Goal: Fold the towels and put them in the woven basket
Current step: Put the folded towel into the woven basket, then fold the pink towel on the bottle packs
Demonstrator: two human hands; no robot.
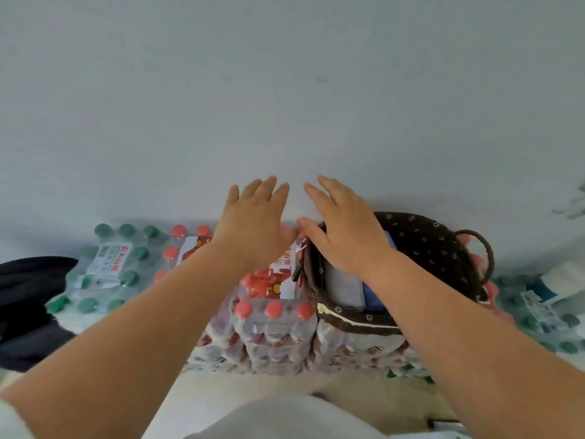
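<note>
Brown basket (427, 245) holds towels (343, 286) — left hand (253, 229), right hand (345, 231) splayed.

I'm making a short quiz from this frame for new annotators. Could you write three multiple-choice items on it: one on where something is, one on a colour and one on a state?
1. What does the woven basket stand on?
A. a wooden shelf
B. packs of red-capped bottles
C. a chair

2. What colour are the caps of the bottle pack at far left?
A. yellow
B. white
C. green

3. How are the left hand and the right hand?
A. open, holding nothing
B. gripping a towel
C. clenched in fists

Answers:
1 B: the basket's base sits on the wrapped red-capped packs.
2 C: green caps ring the pack's label.
3 A: the fingers of both hands are straight and spread, with nothing in them.
</note>
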